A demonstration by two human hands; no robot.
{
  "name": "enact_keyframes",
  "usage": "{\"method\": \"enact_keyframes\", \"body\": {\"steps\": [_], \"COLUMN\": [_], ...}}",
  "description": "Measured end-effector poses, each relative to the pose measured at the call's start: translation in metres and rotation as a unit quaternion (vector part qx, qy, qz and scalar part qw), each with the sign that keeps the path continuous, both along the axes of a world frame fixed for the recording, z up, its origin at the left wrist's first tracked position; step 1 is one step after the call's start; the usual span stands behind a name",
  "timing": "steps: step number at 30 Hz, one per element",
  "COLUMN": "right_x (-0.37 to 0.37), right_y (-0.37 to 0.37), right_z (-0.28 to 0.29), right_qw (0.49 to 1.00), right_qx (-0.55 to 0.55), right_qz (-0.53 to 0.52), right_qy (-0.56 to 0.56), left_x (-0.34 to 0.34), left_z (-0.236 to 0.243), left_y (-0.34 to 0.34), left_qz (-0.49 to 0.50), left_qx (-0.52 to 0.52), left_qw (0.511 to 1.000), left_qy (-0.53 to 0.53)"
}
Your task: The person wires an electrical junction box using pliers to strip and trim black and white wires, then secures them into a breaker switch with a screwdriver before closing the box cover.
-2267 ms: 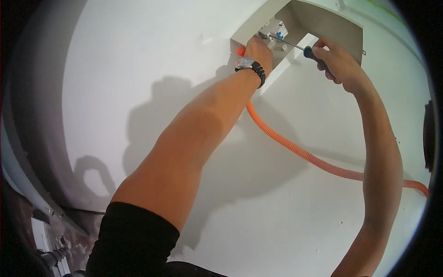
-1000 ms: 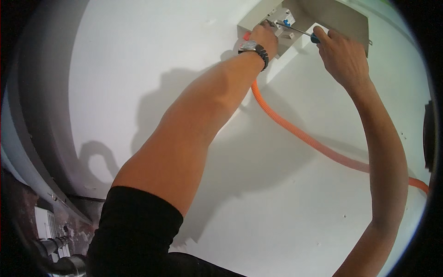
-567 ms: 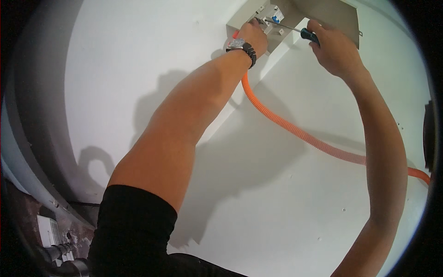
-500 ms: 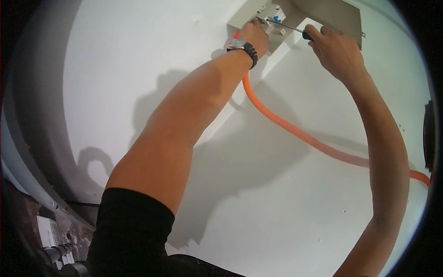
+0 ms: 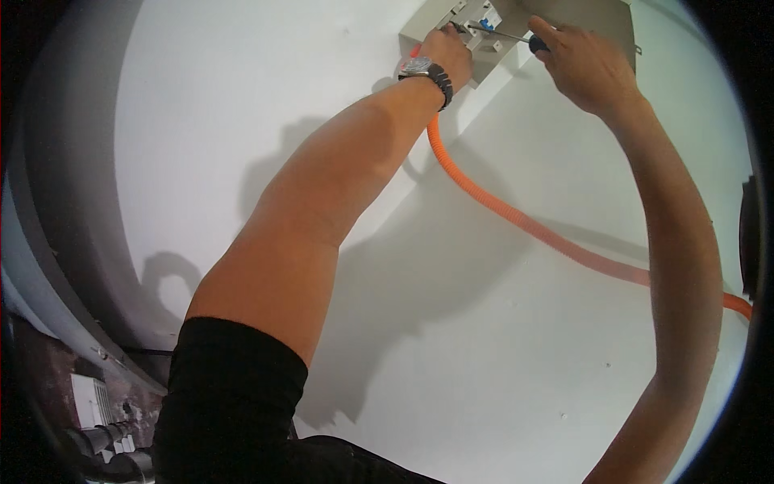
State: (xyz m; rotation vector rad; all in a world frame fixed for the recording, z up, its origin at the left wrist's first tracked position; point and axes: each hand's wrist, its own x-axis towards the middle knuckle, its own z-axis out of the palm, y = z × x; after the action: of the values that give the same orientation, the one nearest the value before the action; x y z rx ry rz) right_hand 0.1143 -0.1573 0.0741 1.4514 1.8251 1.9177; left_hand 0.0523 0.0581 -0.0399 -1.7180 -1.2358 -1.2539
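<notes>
My right hand (image 5: 587, 71) grips the dark handle of a screwdriver (image 5: 504, 35). Its thin metal shaft points left into an open beige electrical box (image 5: 419, 22) at the top of the view. The tip is by a white circuit breaker (image 5: 489, 18) with a blue toggle; whether it touches a screw is too small to tell. My left hand (image 5: 448, 56), with a watch (image 5: 427, 73) on its wrist, reaches into the box left of the breaker. Its fingers are closed near a small dark piece, mostly hidden by the hand.
An orange corrugated conduit (image 5: 500, 208) hangs from below the box and curves right, passing behind my right forearm. The box's open door (image 5: 606, 24) stands to the right. Pale wall (image 5: 451, 355) surrounds it. Dark pipes (image 5: 101, 440) are at the lower left.
The view has shifted slightly, so the box sits a little higher. Both hands keep their places at the box, the screwdriver still held at the breaker.
</notes>
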Motion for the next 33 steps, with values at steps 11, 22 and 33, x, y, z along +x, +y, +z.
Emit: {"method": "enact_keyframes", "body": {"steps": [11, 22, 33], "right_x": [0.03, 0.023, 0.159], "right_y": [0.009, -0.116, -0.243], "right_z": [0.014, -0.038, -0.323], "right_qw": [0.991, 0.973, 0.741], "right_qx": [-0.066, 0.024, 0.101], "right_qz": [0.09, 0.016, 0.328], "right_qy": [0.07, 0.229, 0.578], "left_x": [0.008, 0.004, 0.013], "left_z": [0.006, 0.013, 0.032], "left_y": [0.003, 0.002, -0.037], "left_qz": [0.031, -0.11, -0.009], "left_qx": [-0.044, -0.039, 0.062], "left_qw": [0.998, 0.987, 0.998], "left_qy": [0.032, -0.114, 0.022]}}
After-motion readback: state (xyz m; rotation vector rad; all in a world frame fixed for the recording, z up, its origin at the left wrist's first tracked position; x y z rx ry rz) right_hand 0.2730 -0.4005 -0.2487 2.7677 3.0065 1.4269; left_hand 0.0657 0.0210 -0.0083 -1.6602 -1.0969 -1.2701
